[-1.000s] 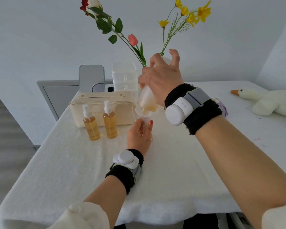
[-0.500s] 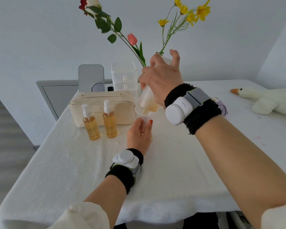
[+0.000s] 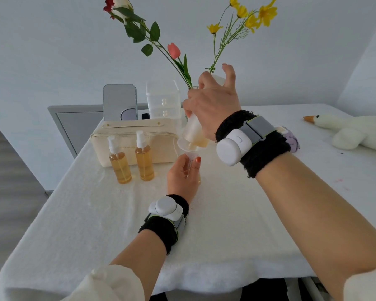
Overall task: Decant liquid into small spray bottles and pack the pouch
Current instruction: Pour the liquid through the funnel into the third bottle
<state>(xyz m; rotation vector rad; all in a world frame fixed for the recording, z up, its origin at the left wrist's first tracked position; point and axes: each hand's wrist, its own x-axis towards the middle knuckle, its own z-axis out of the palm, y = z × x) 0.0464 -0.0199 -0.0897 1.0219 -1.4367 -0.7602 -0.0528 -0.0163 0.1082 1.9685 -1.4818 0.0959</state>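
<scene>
White table cloth (image 3: 237, 213) is being worked over: a frosted bottle (image 3: 192, 129) is being gripped and tipped by the right hand (image 3: 213, 105) into a funnel (image 3: 186, 146), while the small bottle (image 3: 188, 164) beneath is being clasped steady by the left hand (image 3: 181, 179), likely against spills.

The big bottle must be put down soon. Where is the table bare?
Bare cloth: the near stretch between the spray bottles and the front edge; also the right side in front of the plush goose. Crowded: behind the pouch.

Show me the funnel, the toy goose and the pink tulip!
funnel (image 3: 188, 152), head view, its clear cone.
toy goose (image 3: 367, 129), head view, its white body.
pink tulip (image 3: 174, 50), head view, its bloom.
</scene>
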